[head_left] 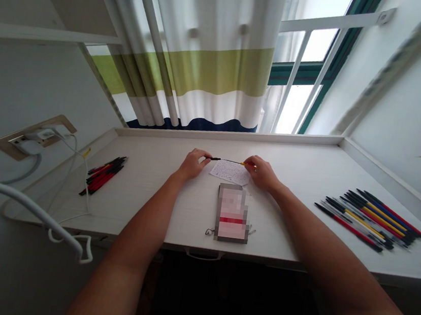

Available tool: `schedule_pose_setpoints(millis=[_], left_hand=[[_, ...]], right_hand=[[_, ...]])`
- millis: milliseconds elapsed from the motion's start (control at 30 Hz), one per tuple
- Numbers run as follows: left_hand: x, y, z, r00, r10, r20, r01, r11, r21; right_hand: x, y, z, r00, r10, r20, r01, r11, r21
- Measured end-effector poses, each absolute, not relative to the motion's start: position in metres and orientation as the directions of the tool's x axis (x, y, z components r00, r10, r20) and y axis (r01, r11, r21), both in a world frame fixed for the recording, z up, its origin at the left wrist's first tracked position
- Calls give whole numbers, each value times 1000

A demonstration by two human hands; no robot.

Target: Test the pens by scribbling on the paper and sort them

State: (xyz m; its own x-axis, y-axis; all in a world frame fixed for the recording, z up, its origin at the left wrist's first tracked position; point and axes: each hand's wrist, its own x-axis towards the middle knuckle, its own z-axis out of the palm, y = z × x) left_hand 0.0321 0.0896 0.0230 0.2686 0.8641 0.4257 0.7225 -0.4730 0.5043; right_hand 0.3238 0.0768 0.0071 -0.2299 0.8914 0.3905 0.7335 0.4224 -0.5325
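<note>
Above a small sheet of handwritten paper (231, 171), my left hand (193, 163) pinches the black part of a pen (215, 158). My right hand (261, 172) closes around the yellow pen barrel (243, 164), most of which its fingers hide. A thin dark refill (231, 161) spans the gap between the two pen parts, roughly level. Just nearer to me than the paper lies a phone (233, 214) with its screen blurred out.
Several red and black pen parts (102, 177) lie at the desk's left. On the right, several pens (372, 218) in red, yellow, blue and clear lie in a slanted row. A white cable (87, 178) hangs from the wall socket (34, 136) onto the desk (154, 181).
</note>
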Motion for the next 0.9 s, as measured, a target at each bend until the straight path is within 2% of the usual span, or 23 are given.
schedule_pose_setpoints(millis=[533,900], left_hand=[[42,86,23,317,861,398,710,-494,503],[45,85,22,354,816,457,651,-566,506]], right_hand=[[318,72,11,-255,891,376,747,429,-508],[319,76,6,-251,877,410,728,450,-517]])
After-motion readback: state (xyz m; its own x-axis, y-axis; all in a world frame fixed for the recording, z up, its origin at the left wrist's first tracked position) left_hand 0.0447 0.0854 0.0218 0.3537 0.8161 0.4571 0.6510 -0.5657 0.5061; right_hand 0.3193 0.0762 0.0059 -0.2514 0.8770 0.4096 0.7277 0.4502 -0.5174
